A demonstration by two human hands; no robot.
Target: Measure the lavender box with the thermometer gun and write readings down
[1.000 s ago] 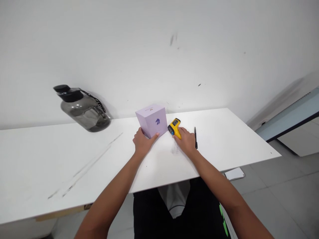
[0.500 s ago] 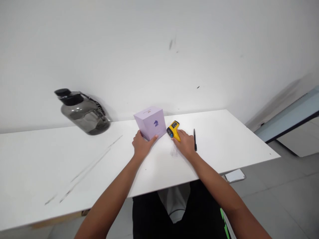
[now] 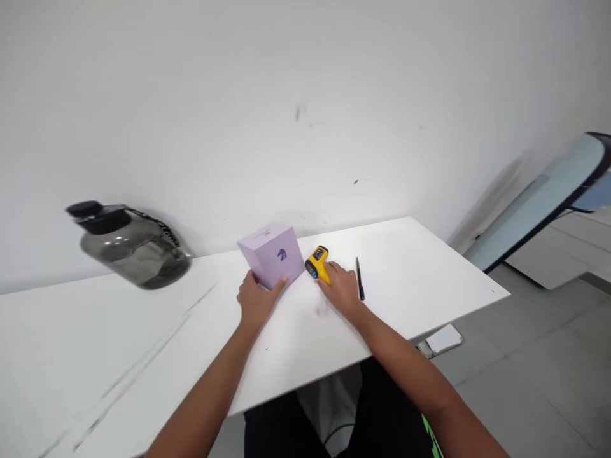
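Observation:
My left hand (image 3: 258,300) is closed around the lower near corner of a lilac box (image 3: 274,254), thumb on the front face, fingers at its left side. The box stands upright on the white table (image 3: 405,267) and bears a dark purple emblem. My right hand (image 3: 341,289) wraps the handle of a yellow and black infrared thermometer (image 3: 317,261), which lies on the tabletop just right of the box. A black pen (image 3: 359,278) lies right beside my right hand.
A large grey see-through water bottle (image 3: 138,248) with a black cap and strap stands at the back left by the wall (image 3: 238,127). A light-blue panel with a dark edge (image 3: 539,203) is at the right. Below the table, a white flat object (image 3: 443,338) shows.
The camera view has turned to the right, so everything appears further left and slightly lower. Both hands keep their holds; the box and thermometer stay in place on the table.

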